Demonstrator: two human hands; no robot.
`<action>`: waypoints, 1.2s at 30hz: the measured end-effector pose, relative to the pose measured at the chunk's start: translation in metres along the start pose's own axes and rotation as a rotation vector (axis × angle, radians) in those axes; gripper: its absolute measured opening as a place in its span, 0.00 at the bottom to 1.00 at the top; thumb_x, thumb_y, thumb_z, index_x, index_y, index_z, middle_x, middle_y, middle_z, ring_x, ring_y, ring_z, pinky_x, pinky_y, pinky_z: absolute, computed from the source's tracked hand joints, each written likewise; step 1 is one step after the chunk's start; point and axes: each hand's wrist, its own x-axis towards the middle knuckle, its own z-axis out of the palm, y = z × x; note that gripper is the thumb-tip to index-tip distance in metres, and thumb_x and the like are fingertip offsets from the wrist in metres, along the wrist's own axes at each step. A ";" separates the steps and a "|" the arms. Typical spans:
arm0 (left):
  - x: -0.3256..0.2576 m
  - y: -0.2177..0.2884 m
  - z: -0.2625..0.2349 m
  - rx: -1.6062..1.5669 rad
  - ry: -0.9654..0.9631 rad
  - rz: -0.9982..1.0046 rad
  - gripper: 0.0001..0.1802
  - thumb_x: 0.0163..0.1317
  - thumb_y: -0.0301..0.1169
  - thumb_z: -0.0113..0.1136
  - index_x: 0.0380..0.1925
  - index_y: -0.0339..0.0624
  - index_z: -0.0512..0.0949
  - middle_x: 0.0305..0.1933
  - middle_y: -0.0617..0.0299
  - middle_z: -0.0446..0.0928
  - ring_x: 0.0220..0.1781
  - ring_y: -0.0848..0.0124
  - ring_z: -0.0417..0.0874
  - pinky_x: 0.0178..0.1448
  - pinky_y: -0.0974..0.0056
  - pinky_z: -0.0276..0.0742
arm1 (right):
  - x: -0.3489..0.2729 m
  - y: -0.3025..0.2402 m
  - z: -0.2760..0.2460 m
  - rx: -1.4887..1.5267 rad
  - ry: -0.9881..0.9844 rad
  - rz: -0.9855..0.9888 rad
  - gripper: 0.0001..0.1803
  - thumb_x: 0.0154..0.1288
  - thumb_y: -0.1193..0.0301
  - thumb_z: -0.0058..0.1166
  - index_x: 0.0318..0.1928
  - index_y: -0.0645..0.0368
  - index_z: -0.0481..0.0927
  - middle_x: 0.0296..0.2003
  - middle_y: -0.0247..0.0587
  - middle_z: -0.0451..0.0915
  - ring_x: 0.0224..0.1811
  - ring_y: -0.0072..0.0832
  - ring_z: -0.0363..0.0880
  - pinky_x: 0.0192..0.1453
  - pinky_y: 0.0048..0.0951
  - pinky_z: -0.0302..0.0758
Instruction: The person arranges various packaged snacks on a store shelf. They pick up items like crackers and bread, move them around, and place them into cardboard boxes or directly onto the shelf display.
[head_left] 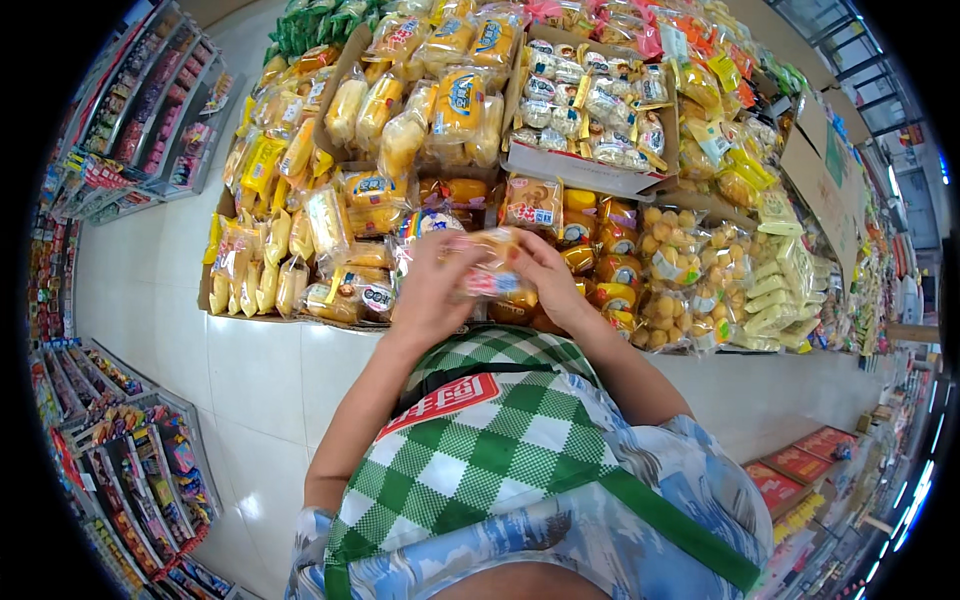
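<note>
Between my two hands is a small bread pack (490, 262) in clear wrapping with red and blue print, somewhat blurred. My left hand (437, 285) grips its left side, and my right hand (550, 282) has hold of its right side. Both are over the near edge of a display of packaged bread. Just beyond them lies a similar square bread pack (533, 203). Round orange-and-brown packs (618, 240) stand to the right of my right hand. Left of my left hand are long wrapped rolls (330, 225) and cakes in clear bags.
An open carton (590, 170) of white-wrapped pieces sits at the back middle, beside a box of yellow bread packs (455, 105). Bags of round buns (672, 250) lie to the right. Snack shelves (140, 470) stand at the left across the tiled floor (255, 375).
</note>
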 end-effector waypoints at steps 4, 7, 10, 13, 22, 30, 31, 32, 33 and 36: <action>0.025 0.007 0.032 -0.037 -0.101 0.010 0.39 0.38 0.23 0.69 0.56 0.49 0.66 0.57 0.49 0.64 0.58 0.48 0.66 0.61 0.53 0.66 | -0.001 0.017 -0.030 0.003 0.175 -0.027 0.18 0.65 0.75 0.51 0.55 0.63 0.68 0.42 0.35 0.76 0.43 0.20 0.75 0.48 0.22 0.73; 0.029 -0.001 0.046 0.007 -0.115 -0.078 0.39 0.38 0.24 0.70 0.55 0.46 0.66 0.57 0.48 0.64 0.58 0.49 0.66 0.61 0.53 0.66 | 0.002 0.041 -0.058 -0.320 0.335 -0.130 0.23 0.63 0.75 0.53 0.57 0.64 0.65 0.44 0.42 0.78 0.44 0.26 0.77 0.51 0.26 0.73; 0.027 -0.008 0.053 0.144 -0.238 0.021 0.34 0.41 0.27 0.69 0.53 0.46 0.70 0.56 0.52 0.68 0.60 0.52 0.66 0.63 0.53 0.62 | 0.007 0.051 -0.067 -0.596 0.369 -0.164 0.29 0.59 0.71 0.58 0.59 0.64 0.62 0.45 0.54 0.78 0.45 0.38 0.79 0.49 0.31 0.73; 0.017 -0.012 0.061 0.295 -0.308 0.104 0.31 0.44 0.30 0.68 0.53 0.48 0.72 0.57 0.56 0.70 0.62 0.53 0.65 0.66 0.52 0.57 | 0.006 0.037 -0.058 -0.778 0.421 -0.051 0.32 0.57 0.67 0.61 0.57 0.63 0.62 0.42 0.53 0.79 0.42 0.44 0.78 0.46 0.36 0.73; 0.012 -0.013 0.064 0.296 -0.349 0.106 0.30 0.44 0.30 0.66 0.52 0.46 0.72 0.55 0.55 0.71 0.62 0.52 0.64 0.67 0.51 0.55 | 0.007 0.047 -0.046 -1.157 0.572 -0.316 0.33 0.55 0.60 0.62 0.56 0.60 0.62 0.47 0.52 0.68 0.48 0.49 0.71 0.46 0.42 0.72; 0.011 -0.015 0.064 0.282 -0.371 0.075 0.29 0.45 0.30 0.66 0.52 0.46 0.72 0.52 0.56 0.74 0.62 0.52 0.64 0.67 0.51 0.55 | 0.005 0.042 -0.045 -1.032 0.564 -0.247 0.32 0.57 0.63 0.60 0.58 0.60 0.61 0.49 0.54 0.67 0.49 0.50 0.70 0.49 0.43 0.71; 0.011 -0.015 0.064 0.272 -0.368 0.074 0.29 0.45 0.30 0.66 0.52 0.46 0.72 0.53 0.55 0.74 0.62 0.52 0.64 0.67 0.51 0.55 | 0.004 0.041 -0.046 -1.031 0.559 -0.265 0.32 0.57 0.64 0.60 0.58 0.60 0.61 0.49 0.54 0.67 0.50 0.50 0.70 0.50 0.43 0.70; 0.011 -0.015 0.064 0.263 -0.365 0.073 0.30 0.45 0.30 0.66 0.52 0.47 0.72 0.53 0.55 0.73 0.62 0.51 0.64 0.67 0.51 0.56 | 0.003 0.040 -0.047 -1.031 0.553 -0.283 0.32 0.57 0.64 0.60 0.58 0.60 0.61 0.49 0.54 0.67 0.51 0.50 0.69 0.51 0.43 0.70; 0.010 -0.017 0.063 0.259 -0.360 0.065 0.30 0.45 0.30 0.66 0.52 0.47 0.72 0.54 0.55 0.73 0.62 0.51 0.64 0.67 0.51 0.56 | 0.002 0.039 -0.046 -1.071 0.562 -0.312 0.31 0.57 0.65 0.60 0.58 0.60 0.61 0.50 0.54 0.66 0.53 0.50 0.68 0.53 0.43 0.69; 0.005 -0.022 0.062 0.180 -0.229 0.096 0.29 0.45 0.29 0.66 0.52 0.48 0.72 0.56 0.53 0.71 0.62 0.49 0.65 0.66 0.50 0.58 | -0.003 0.038 -0.042 -1.208 0.555 -0.503 0.30 0.56 0.68 0.59 0.57 0.60 0.63 0.54 0.56 0.65 0.58 0.51 0.64 0.59 0.44 0.64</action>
